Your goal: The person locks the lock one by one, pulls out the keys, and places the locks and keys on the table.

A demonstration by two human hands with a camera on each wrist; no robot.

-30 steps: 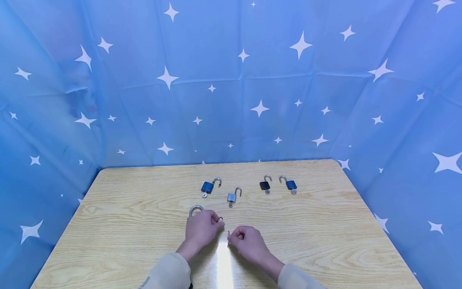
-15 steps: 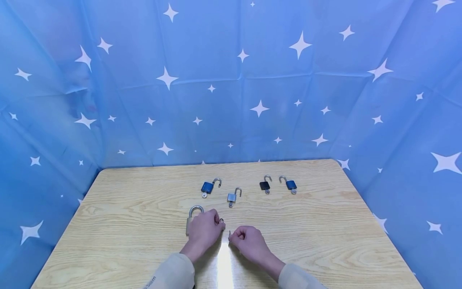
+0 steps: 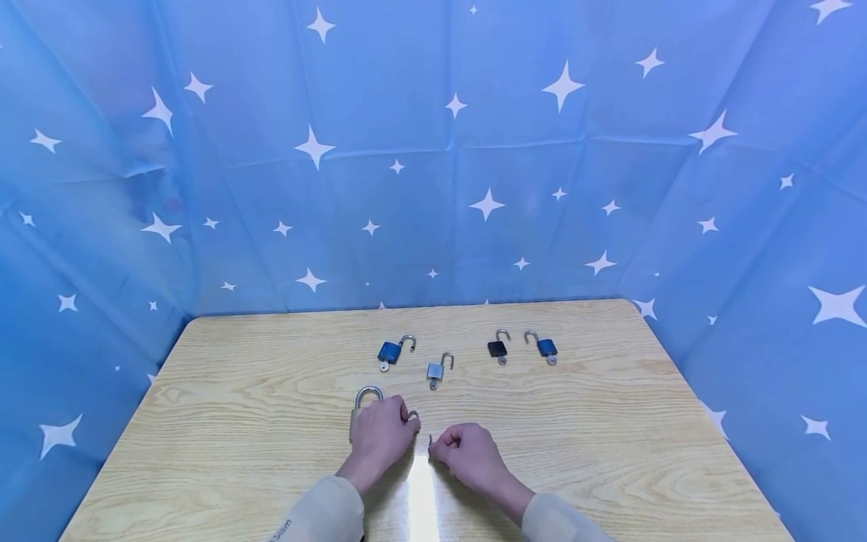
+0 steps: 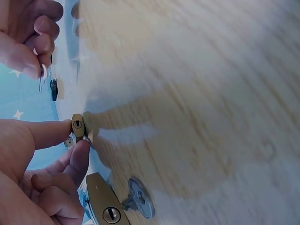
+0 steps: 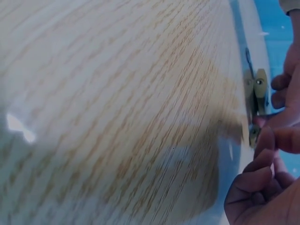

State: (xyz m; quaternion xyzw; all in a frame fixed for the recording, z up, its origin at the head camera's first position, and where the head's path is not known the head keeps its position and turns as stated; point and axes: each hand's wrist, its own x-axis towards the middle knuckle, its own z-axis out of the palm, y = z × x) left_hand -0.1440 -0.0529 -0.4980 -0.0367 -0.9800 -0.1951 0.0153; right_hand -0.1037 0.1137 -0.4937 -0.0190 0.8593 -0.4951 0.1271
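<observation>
Your left hand (image 3: 381, 431) pinches small brass-coloured padlock (image 4: 78, 130), keyhole facing you; right hand (image 3: 467, 453), right of it, pinches thin silvery metal piece (image 4: 44, 71).

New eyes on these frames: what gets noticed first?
Probably the blue curtain with white stars, filling the head view behind the wooden table. Next, low in the middle, the left hand pinching a small brass padlock and the right hand holding a thin metal piece, perhaps a key. Farther back, a blue padlock, a silver padlock, a black padlock and another blue padlock lie with shackles open.
</observation>
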